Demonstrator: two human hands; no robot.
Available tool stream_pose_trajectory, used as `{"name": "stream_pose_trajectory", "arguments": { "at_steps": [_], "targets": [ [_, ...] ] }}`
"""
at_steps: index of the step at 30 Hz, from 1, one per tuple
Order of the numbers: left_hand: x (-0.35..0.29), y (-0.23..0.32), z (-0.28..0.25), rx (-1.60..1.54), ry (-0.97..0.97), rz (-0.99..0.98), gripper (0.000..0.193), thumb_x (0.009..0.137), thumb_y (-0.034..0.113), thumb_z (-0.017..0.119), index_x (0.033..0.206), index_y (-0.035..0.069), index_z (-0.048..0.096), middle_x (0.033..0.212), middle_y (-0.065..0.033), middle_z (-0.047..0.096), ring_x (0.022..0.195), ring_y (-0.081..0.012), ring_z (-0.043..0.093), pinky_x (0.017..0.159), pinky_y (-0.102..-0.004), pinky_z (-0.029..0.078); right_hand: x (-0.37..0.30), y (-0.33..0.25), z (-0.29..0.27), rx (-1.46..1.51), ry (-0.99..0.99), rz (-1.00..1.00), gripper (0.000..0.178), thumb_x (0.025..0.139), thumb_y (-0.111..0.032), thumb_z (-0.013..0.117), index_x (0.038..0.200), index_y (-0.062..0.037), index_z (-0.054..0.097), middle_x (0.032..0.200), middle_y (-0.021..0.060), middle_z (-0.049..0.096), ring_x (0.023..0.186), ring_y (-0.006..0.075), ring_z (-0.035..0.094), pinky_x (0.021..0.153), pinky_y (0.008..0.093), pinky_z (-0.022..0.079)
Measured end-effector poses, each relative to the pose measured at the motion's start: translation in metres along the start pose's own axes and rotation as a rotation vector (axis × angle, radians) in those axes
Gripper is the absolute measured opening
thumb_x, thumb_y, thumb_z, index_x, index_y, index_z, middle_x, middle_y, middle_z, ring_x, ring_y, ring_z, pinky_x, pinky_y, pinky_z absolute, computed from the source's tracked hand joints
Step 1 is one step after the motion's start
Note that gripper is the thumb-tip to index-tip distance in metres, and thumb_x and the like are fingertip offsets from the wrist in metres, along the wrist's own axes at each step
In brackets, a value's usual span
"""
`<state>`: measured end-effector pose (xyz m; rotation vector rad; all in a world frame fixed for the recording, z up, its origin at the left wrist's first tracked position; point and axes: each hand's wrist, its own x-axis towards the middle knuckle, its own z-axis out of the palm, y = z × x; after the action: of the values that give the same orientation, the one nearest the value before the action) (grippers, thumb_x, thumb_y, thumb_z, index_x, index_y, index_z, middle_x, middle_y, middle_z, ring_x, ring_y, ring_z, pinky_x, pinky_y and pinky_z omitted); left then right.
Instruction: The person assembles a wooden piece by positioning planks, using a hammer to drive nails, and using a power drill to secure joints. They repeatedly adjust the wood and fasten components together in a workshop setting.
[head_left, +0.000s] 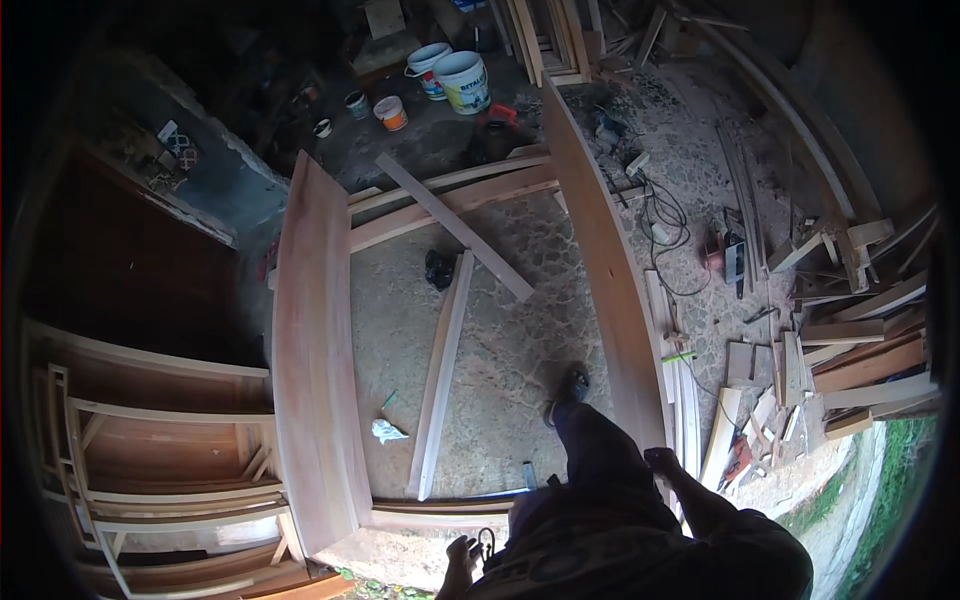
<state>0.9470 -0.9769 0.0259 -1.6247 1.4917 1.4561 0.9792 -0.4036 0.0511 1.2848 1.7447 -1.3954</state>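
Observation:
My left hand is low in the view, closed round something dark. A thin dark loop sticks out of it; I cannot make out its kind. My right hand looks curled beside the near end of the right wide board, in shadow; anything inside it is hidden. That board stands on edge, opposite the left wide board. Wooden crosspieces join them at the far end, and a near rail crosses by my body. My foot is on the floor between the boards.
Inside the frame lie a loose plank, a long pale strip, a black bundle and a white crumpled scrap. Buckets stand beyond. Cables and a power tool lie right, near timber offcuts. Wooden frames stack left.

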Motion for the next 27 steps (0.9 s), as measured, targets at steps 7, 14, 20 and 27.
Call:
{"name": "stream_pose_trajectory", "arguments": {
  "at_steps": [7, 14, 20, 27],
  "targets": [
    [-0.021, 0.258, 0.247, 0.221, -0.277, 0.333, 0.049, 0.093, 0.032, 0.056, 0.134, 0.007, 0.048, 0.114, -0.0158, 0.063, 0.080, -0.0267, 0.066, 0.069, -0.0396, 0.053, 0.014, -0.222, -0.090, 0.443, 0.049, -0.233, 0.036, 0.096, -0.027, 0.057, 0.125, -0.0061, 0.058, 0.093, 0.0068, 0.068, 0.071, 0.0135, 0.065, 0.058, 0.0264, 0.051],
    [-0.113, 0.441, 0.507, 0.397, -0.580, 0.661, 0.044, 0.095, 0.029, 0.059, 0.131, 0.006, 0.053, 0.108, -0.0099, 0.068, 0.081, -0.0189, 0.067, 0.066, -0.0295, 0.051, 0.089, -0.339, -0.144, 0.511, 0.200, -0.437, 0.037, 0.098, -0.027, 0.055, 0.126, -0.0038, 0.058, 0.093, 0.0071, 0.068, 0.073, 0.0126, 0.065, 0.062, 0.0263, 0.051],
    [-0.184, 0.515, 0.764, 0.648, -0.767, 0.756, 0.048, 0.098, 0.035, 0.053, 0.134, 0.002, 0.051, 0.120, -0.0139, 0.062, 0.101, -0.0220, 0.063, 0.084, -0.0327, 0.049, 0.234, -0.467, -0.222, 0.737, 0.351, -0.394, 0.033, 0.096, -0.029, 0.055, 0.120, -0.0065, 0.062, 0.093, 0.0060, 0.070, 0.075, 0.0133, 0.067, 0.063, 0.0269, 0.052],
    [-0.133, 0.537, 0.992, 1.495, -0.753, 1.218, 0.045, 0.095, 0.024, 0.054, 0.135, 0.004, 0.046, 0.130, -0.0231, 0.054, 0.118, -0.0382, 0.055, 0.101, -0.0421, 0.044, 0.565, -0.541, -0.228, 0.968, 0.326, -0.016, 0.025, 0.089, -0.031, 0.061, 0.101, -0.0092, 0.066, 0.084, 0.0039, 0.067, 0.068, 0.0147, 0.065, 0.056, 0.0295, 0.051]
  ]
}}
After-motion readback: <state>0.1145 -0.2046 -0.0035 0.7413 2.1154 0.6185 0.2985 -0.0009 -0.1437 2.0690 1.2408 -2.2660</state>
